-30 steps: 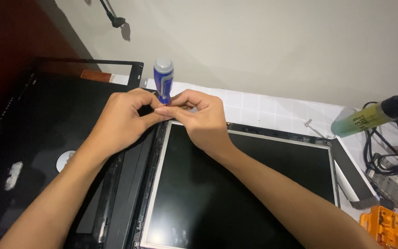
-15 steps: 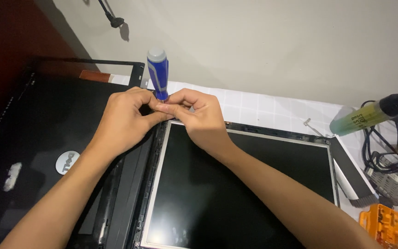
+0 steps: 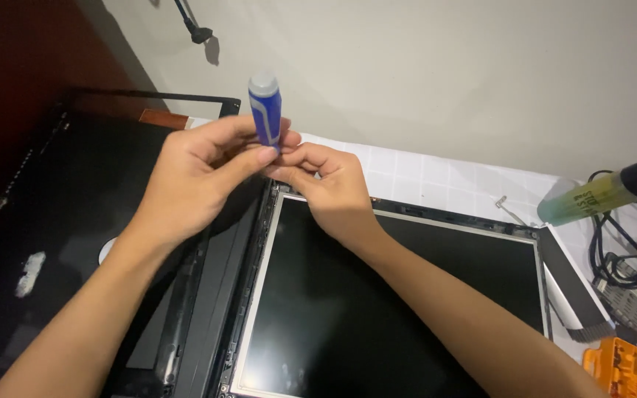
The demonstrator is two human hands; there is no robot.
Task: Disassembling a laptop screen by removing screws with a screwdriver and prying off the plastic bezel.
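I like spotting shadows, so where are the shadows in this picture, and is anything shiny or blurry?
Head view: a hanging cable throws a shadow on the wall beside it; the left side is dark, around the black lid; the screen shows a faint pale sheen near its lower left; the left hand, right hand and blue screwdriver look sharp, not blurred.
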